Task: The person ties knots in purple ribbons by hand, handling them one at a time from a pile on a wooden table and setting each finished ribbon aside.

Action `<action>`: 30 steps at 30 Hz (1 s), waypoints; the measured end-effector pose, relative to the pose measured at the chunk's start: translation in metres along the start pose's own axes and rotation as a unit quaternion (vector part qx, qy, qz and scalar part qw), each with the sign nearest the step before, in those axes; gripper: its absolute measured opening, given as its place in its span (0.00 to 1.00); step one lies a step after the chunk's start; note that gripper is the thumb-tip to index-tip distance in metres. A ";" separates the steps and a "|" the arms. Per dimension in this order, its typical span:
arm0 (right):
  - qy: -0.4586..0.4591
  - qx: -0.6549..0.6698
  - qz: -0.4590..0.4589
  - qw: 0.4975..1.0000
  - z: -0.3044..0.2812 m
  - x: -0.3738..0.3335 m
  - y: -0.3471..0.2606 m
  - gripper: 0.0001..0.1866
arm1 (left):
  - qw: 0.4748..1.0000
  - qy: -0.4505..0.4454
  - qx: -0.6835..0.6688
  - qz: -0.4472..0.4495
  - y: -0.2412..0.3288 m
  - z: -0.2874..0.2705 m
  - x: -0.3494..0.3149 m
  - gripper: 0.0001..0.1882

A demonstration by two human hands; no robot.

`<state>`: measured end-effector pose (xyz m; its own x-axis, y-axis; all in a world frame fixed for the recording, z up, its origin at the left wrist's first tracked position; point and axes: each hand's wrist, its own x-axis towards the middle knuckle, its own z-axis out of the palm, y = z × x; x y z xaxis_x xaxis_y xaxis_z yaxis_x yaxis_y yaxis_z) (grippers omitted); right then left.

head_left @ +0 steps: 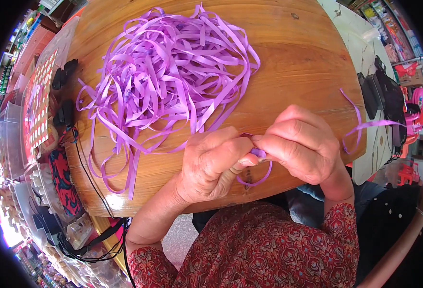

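My left hand [214, 163] and my right hand [303, 144] meet near the table's front edge, both with fingers pinched. Between their fingertips is a folded piece of purple ribbon [258, 152]; part of it is hidden by the fingers. A loop of ribbon [259, 183] hangs just below. Something small and dark red shows at the fingertips, too covered to name. Beyond my left hand lies a large tangled heap of purple ribbon [173, 72], with a few small knots or bunches in it.
The wooden table [297, 62] has a rounded edge. Loose ribbon [357, 126] trails over its right side. Black boxes [372, 96] rest on a white marbled surface [360, 29]. A dotted sheet [41, 103] and black cables [89, 165] are at left. Another person's arm [408, 240] is at lower right.
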<state>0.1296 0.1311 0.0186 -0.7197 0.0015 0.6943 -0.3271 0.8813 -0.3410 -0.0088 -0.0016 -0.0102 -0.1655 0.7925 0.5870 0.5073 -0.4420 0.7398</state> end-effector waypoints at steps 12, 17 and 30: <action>-0.078 0.047 0.017 0.996 -0.009 0.007 0.004 0.17 | 0.999 -0.027 -0.002 -0.019 0.003 -0.005 0.003 0.07; -0.090 0.054 0.026 0.994 -0.007 0.004 0.001 0.14 | 1.000 -0.020 -0.003 0.002 0.000 -0.004 -0.001 0.11; -0.149 0.389 0.196 0.888 -0.004 -0.007 -0.006 0.15 | 0.989 -0.074 0.068 0.108 0.009 -0.009 0.005 0.13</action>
<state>0.1392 0.1275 0.0187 -0.9639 0.0085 0.2660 -0.2557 0.2470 -0.9347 -0.0128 -0.0050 0.0021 0.0792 0.7432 0.6643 0.6288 -0.5543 0.5453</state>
